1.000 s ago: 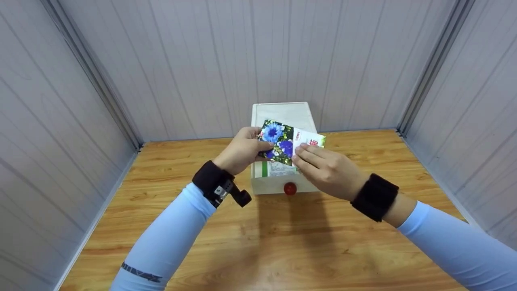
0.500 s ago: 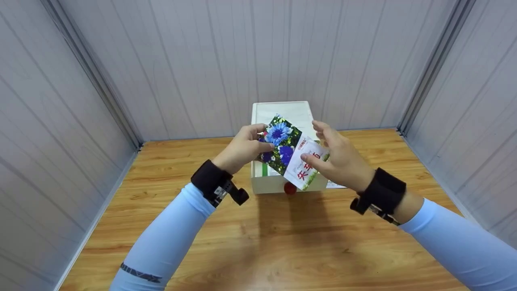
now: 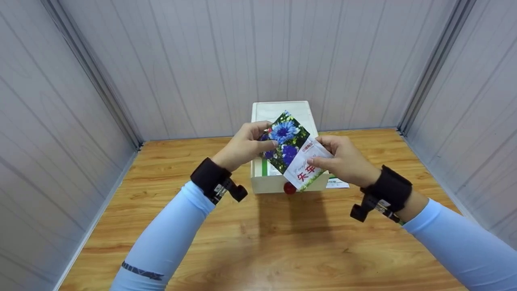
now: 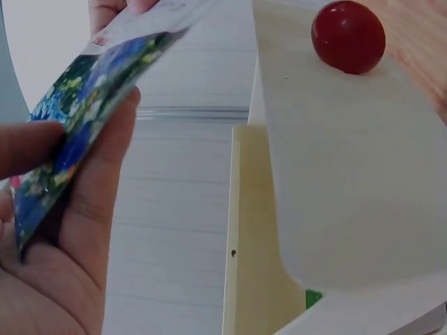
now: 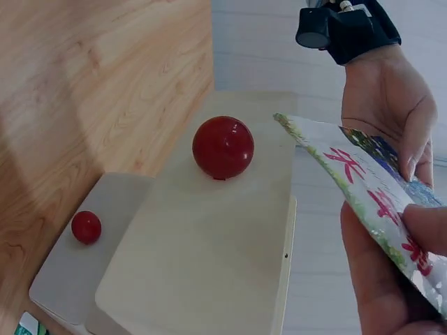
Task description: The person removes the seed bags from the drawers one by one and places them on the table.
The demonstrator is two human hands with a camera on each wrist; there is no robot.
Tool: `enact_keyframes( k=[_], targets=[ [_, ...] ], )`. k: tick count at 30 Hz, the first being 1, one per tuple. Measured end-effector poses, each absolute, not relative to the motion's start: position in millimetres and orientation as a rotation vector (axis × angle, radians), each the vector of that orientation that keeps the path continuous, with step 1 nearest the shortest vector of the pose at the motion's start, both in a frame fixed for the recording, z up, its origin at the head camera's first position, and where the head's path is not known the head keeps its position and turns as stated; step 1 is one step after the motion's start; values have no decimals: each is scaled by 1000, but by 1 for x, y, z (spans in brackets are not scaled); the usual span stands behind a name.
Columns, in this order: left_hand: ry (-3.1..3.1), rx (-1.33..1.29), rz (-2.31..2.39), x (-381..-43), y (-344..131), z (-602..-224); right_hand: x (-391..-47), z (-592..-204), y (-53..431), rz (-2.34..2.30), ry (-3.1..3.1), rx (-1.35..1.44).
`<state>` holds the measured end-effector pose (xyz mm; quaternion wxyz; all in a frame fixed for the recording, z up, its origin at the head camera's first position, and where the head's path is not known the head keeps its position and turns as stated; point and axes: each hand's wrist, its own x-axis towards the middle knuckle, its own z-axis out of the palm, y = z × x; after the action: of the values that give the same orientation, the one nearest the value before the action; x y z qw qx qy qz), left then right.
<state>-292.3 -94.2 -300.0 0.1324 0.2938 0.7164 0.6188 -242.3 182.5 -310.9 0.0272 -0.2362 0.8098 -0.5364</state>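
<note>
A seed packet [image 3: 291, 157], with blue cornflowers on one half and red characters on white on the other, is held tilted above a white drawer unit [image 3: 282, 107]. My left hand [image 3: 244, 147] pinches its flowered end, thumb on the front and fingers behind. At the white end, my right hand [image 3: 345, 157] grips it with the thumb over the print, as the right wrist view also shows. Below the packet, the upper drawer [image 4: 248, 230] stands pulled out, its front bearing a red knob [image 5: 223, 148]. A green-striped, printed item [image 3: 264, 167] shows in it, mostly hidden by the packet.
A lower drawer front [image 5: 115, 202] has its own red knob [image 5: 86, 227]. On the wooden table [image 3: 194, 242], a white and green printed piece [image 3: 337, 183] lies right of the unit. Pale panel walls [image 3: 194, 60] enclose the back and both sides.
My right hand has come off the packet, turned, and taken hold of its white end with thumb and fingers. The packet has tilted so that end points down toward the drawer front.
</note>
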Motion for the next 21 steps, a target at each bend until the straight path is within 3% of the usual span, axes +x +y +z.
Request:
enact_keyframes(
  k=[14, 21],
  targets=[
    [2349, 585, 2112, -321, -105, -318, -262, -304, 229, -2042, 2433, -484],
    [2640, 282, 2083, -338, -111, -336, -278, -312, 258, -2281, 2279, -320]
  ],
)
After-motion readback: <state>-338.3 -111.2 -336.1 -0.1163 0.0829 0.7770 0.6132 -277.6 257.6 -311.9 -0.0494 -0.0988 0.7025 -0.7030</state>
